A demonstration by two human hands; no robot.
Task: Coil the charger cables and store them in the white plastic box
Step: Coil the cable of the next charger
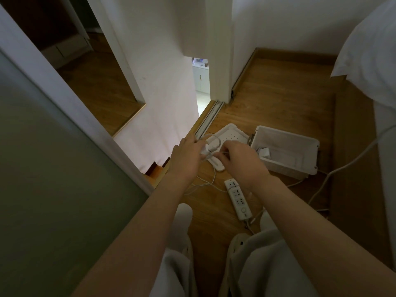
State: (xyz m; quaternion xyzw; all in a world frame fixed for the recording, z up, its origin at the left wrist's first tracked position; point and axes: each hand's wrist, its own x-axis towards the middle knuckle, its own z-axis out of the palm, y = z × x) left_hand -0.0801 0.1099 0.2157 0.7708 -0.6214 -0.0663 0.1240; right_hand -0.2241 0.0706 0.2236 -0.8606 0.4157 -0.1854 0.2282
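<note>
While the left hand (188,156) grips a small bundle of loops in a thin white charger cable (211,149), the right hand (240,159) pinches a strand of the same cable just beside it. Both are held above a wooden floor (278,99). The coil looks only partly made: a loose tail (215,174) of the cable drops from the hands and trails across the boards near the person's feet. Just to the right, the white plastic box (287,133) stands open on the floor. A white charger plug (265,153) already lies inside, and the rest of the contents are too dim to make out. A perforated lid (230,136) lies beside the box, partly behind the hands. A white power strip (237,199) lies on the floor below the right wrist, and a thicker white cord (342,166) runs past the box toward white bedding (375,50) at right. By this view, at least one item appears stored. One cable is mid-coil and not yet in the box, which has no lid on. Whether the thicker cord counts among the chargers cannot be told.
</note>
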